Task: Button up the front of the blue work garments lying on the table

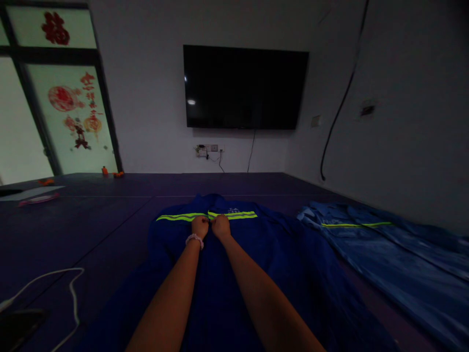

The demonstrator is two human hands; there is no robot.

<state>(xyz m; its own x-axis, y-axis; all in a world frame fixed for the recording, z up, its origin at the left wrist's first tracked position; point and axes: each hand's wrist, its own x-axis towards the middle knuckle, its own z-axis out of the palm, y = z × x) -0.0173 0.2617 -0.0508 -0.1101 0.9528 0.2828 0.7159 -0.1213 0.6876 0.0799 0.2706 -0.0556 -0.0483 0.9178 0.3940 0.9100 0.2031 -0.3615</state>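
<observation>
Left hand: closed in a loose fist, fingertips pinching the jacket's front edge at chest height; a pale pink scrunchie circles the wrist.
Right hand: also curled closed on the front, just beside the left; the exact grip is too small to tell.
Dark blue work jacket: spread front-up beneath both forearms, collar pointing away from the person, sleeves out to the sides.
Reflective stripe: yellow-green and grey, running across the chest on both sides of the hands, with a small pale logo above its right half.
Faded blue jacket: lying to the right, beside the dark one, with a thinner yellow stripe.
Purple surface: under both garments.
White cable: looping at lower left, near a dark device.
Far wall: black television above sockets.
Far left: glass door with red decorations.
</observation>
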